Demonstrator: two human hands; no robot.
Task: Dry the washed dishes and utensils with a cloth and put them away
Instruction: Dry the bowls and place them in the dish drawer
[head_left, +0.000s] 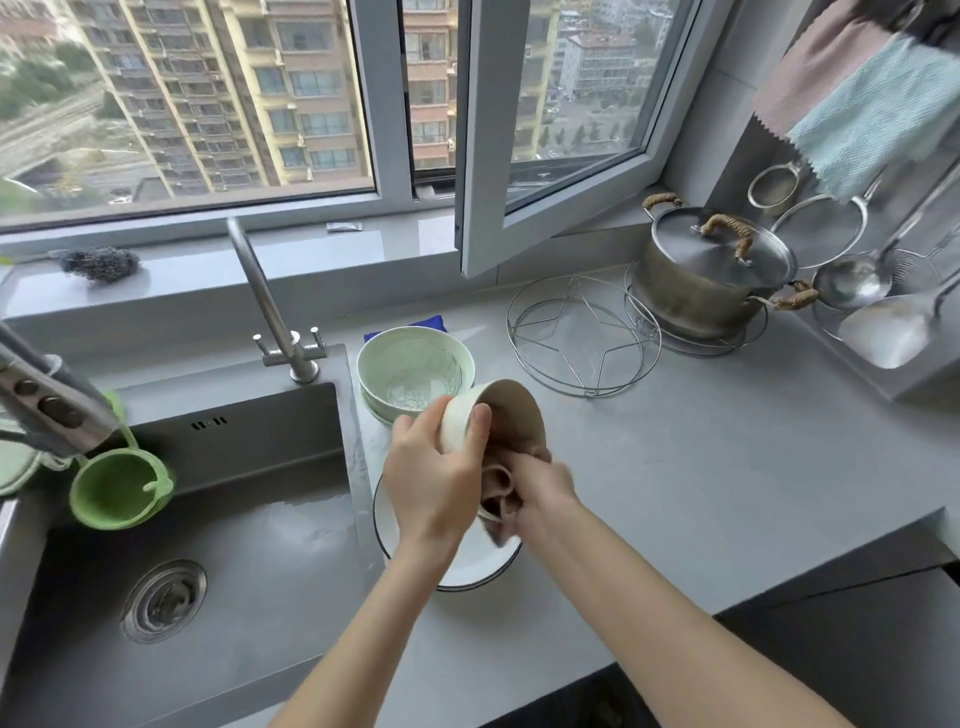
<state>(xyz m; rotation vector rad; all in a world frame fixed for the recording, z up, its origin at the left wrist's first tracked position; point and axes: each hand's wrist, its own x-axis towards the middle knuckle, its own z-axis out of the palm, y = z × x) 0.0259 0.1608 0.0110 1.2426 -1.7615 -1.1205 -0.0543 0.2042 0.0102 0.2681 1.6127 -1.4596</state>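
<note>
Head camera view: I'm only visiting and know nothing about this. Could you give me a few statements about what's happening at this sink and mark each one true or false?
1. The left hand holds a cream bowl tipped on its side. True.
2. The right hand holds nothing. False: it grips a brownish cloth at the bowl's opening.
3. The steel pot has its lid on. True.
4. The green bowls sit inside the sink. False: they are stacked on the counter beside it.
</note>
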